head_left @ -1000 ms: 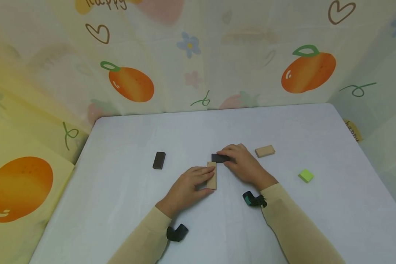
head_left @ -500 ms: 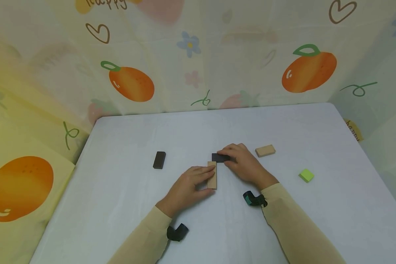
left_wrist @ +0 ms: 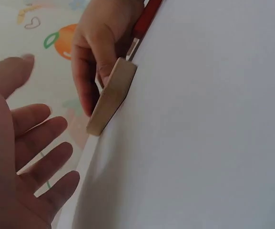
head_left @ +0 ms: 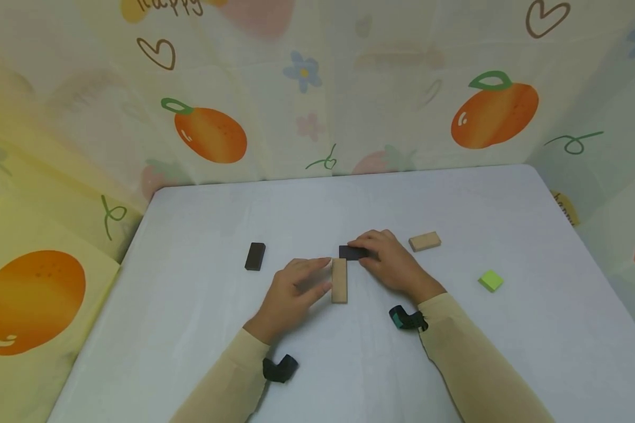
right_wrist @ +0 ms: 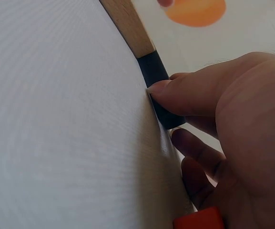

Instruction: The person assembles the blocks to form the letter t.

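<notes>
A light wooden block point(head_left: 339, 282) lies lengthwise near the middle of the white table. Against its far end sits a dark block point(head_left: 348, 252), set crosswise. My right hand point(head_left: 388, 264) pinches that dark block between thumb and fingers; the right wrist view shows the thumb on its near face. Just left of the wooden block is my left hand point(head_left: 291, 296), its fingers extended and holding nothing. In the left wrist view the left hand point(left_wrist: 37, 138) is spread apart from the wooden block point(left_wrist: 112, 98).
Another dark block point(head_left: 255, 257) lies to the left. A second wooden block point(head_left: 425, 241) and a lime-green block point(head_left: 491, 281) are on the right. A red piece point(left_wrist: 147, 19) shows beyond the wooden block in the left wrist view. A printed cloth point(head_left: 381, 106) hangs behind the table.
My left hand has let go of the wooden block and drawn back slightly to the left. The right hand and both central blocks look unmoved.
</notes>
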The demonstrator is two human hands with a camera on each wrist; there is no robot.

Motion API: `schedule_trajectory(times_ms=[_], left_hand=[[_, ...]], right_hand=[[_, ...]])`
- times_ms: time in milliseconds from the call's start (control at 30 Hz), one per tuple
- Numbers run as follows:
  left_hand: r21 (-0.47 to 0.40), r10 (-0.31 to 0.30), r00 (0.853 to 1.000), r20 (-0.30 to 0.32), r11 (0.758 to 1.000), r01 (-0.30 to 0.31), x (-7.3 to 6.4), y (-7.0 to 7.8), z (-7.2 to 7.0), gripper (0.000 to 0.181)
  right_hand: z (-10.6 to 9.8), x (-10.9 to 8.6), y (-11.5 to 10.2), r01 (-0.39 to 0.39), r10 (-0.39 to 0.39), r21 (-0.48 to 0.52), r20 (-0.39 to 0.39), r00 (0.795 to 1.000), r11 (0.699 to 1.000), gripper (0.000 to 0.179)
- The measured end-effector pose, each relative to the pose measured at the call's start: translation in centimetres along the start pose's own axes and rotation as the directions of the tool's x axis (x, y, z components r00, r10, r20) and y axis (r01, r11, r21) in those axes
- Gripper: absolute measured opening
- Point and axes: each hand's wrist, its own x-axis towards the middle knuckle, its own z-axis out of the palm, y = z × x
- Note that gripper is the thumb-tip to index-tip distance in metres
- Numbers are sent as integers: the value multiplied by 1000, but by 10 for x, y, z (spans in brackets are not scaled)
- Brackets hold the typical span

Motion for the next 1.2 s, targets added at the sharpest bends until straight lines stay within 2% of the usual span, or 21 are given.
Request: schedule_trajectory(times_ms=[167, 333, 500, 700, 867, 967, 1067, 1200], left_hand=[[-115, -6, 999, -49, 993, 0, -2, -7, -9, 48], [-211, 9, 993, -114, 977, -33, -2, -17, -18, 73], [-223, 21, 986, -166, 973, -58, 1, -21, -29, 86], [-233, -18, 973, -231, 972, -37, 1, -25, -44, 90], [-215, -46, 944, -327, 976, -27, -1, -32, -57, 87], [-168, -66, 922, -381, 986, 1, -4, -38, -63, 76], [-136, -114, 899, -422, 989, 62, -7, -43, -67, 63], [-170, -239, 863, -445, 969, 181, -9, -48, -70, 56]], right_hand=[[1, 0, 1, -10, 10, 4, -3, 1000, 1000, 39], [1, 1, 0, -9, 8, 7, 5, 1000, 1000, 39], [0, 0, 0, -6, 6, 14, 8, 1000, 1000, 39], [0, 0, 0, -1, 1, 17, -1, 1000, 1000, 39], [1, 0, 0, 0, 0, 23, -6, 1000, 1000, 39], [1, 0, -1, -2, 2, 28, -4, 1000, 1000, 39], [1, 0, 0, -2, 2, 26, -7, 1000, 1000, 39], [1, 0, 0, 0, 0, 26, -16, 1000, 1000, 40]])
